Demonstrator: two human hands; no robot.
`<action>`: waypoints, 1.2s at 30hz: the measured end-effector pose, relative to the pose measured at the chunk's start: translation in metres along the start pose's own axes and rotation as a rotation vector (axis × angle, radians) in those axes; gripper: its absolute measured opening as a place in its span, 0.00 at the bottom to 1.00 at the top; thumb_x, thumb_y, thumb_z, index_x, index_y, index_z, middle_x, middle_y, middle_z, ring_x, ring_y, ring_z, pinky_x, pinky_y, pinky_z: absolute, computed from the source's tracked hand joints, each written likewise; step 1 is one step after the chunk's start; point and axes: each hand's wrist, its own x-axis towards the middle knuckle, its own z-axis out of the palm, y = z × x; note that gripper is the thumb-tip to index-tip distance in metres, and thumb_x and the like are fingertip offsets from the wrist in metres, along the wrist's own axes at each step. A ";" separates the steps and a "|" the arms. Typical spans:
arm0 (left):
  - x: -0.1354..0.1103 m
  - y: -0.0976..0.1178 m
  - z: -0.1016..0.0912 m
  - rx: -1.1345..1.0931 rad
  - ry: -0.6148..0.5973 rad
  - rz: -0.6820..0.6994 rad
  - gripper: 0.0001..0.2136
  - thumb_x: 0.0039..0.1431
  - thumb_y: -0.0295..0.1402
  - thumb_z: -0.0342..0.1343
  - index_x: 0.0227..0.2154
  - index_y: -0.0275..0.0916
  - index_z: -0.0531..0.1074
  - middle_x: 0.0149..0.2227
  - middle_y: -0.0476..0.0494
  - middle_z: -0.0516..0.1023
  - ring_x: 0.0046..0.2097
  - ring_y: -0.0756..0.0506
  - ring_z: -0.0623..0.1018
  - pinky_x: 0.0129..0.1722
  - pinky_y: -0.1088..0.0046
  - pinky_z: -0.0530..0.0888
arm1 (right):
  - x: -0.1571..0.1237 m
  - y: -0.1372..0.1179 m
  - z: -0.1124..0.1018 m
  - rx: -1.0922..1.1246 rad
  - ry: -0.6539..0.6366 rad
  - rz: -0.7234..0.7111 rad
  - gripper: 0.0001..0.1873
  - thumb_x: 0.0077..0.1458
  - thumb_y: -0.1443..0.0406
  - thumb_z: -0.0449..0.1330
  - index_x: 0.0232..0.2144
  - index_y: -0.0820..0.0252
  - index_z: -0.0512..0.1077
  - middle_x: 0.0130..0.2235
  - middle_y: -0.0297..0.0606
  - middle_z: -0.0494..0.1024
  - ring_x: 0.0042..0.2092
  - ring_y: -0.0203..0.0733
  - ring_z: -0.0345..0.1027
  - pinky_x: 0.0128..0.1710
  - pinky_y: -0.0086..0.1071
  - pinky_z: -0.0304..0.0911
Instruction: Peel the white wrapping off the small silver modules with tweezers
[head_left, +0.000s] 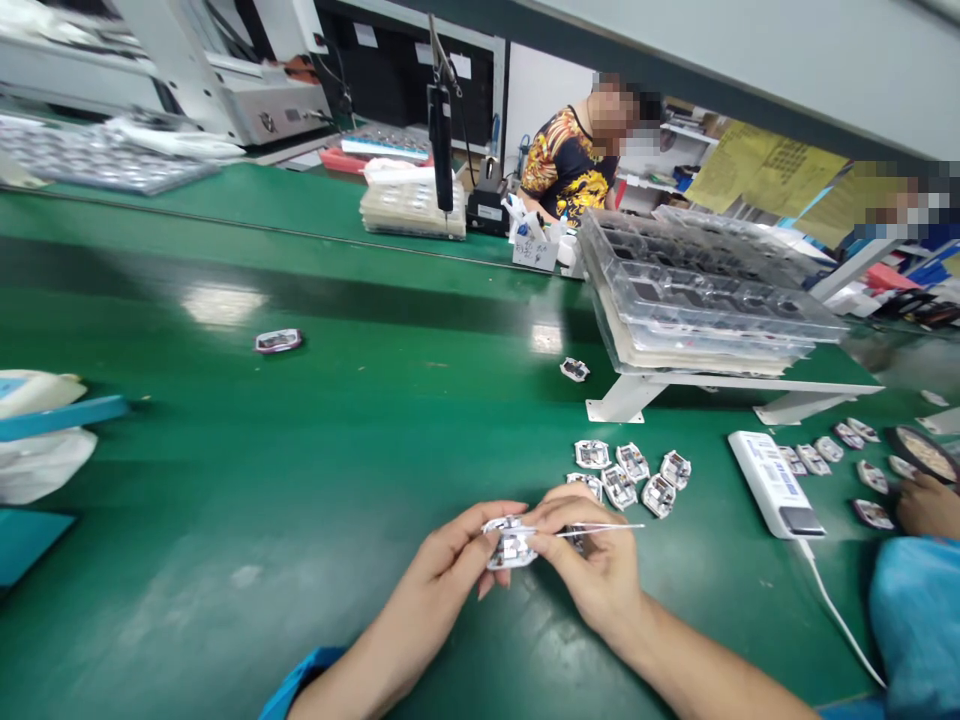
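Note:
Low in the middle of the view, a small white electronic module [511,548] with silvery parts on its face is pinched in my left hand [450,560]. My right hand [596,560] is closed at the module's right side, its thumb and fingertips touching or nearly touching it. Out of the right hand sticks a thin pale stick-like tool [619,526], pointing right; whether it is tweezers or a plain stick I cannot tell. Just beyond that hand lies a group of several similar modules [619,487] on the green table [262,520].
A white power strip [776,487] with a cable lies to the right, beside more modules and a co-worker's hand [928,505]. Clear plastic trays [705,300] are stacked on a white stand. An electric screwdriver [441,145] hangs at the back. Another person [574,165] is across the table.

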 end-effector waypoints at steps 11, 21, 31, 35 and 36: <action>-0.003 0.003 0.005 -0.134 0.000 -0.026 0.15 0.53 0.43 0.62 0.37 0.36 0.77 0.31 0.45 0.77 0.30 0.46 0.74 0.28 0.71 0.67 | 0.001 0.005 0.000 0.071 0.131 0.193 0.03 0.49 0.67 0.69 0.31 0.57 0.79 0.32 0.37 0.83 0.35 0.41 0.76 0.36 0.33 0.72; -0.001 -0.002 0.004 -0.053 0.015 0.009 0.18 0.55 0.49 0.60 0.35 0.36 0.75 0.25 0.48 0.77 0.28 0.47 0.72 0.28 0.72 0.67 | 0.000 0.007 0.001 0.138 0.145 0.251 0.04 0.50 0.65 0.69 0.30 0.57 0.78 0.31 0.36 0.82 0.34 0.40 0.76 0.34 0.31 0.71; 0.001 0.001 0.005 -0.022 -0.006 -0.019 0.17 0.54 0.48 0.60 0.30 0.37 0.73 0.22 0.48 0.77 0.25 0.49 0.71 0.24 0.75 0.66 | -0.001 0.003 0.002 0.109 0.038 0.121 0.05 0.53 0.62 0.68 0.30 0.56 0.77 0.31 0.37 0.82 0.34 0.42 0.77 0.35 0.36 0.72; 0.000 0.002 0.002 -0.025 0.001 -0.044 0.17 0.52 0.48 0.61 0.32 0.36 0.74 0.19 0.51 0.74 0.23 0.50 0.68 0.22 0.77 0.62 | 0.001 -0.004 -0.002 -0.063 -0.053 -0.143 0.04 0.54 0.68 0.67 0.33 0.53 0.79 0.32 0.38 0.84 0.36 0.44 0.76 0.38 0.40 0.71; 0.000 0.002 0.001 -0.028 0.005 -0.051 0.17 0.52 0.48 0.62 0.32 0.36 0.73 0.19 0.52 0.73 0.22 0.51 0.68 0.21 0.77 0.61 | 0.002 -0.006 -0.004 -0.098 -0.074 -0.218 0.06 0.54 0.69 0.67 0.34 0.52 0.79 0.33 0.37 0.85 0.36 0.45 0.76 0.39 0.41 0.71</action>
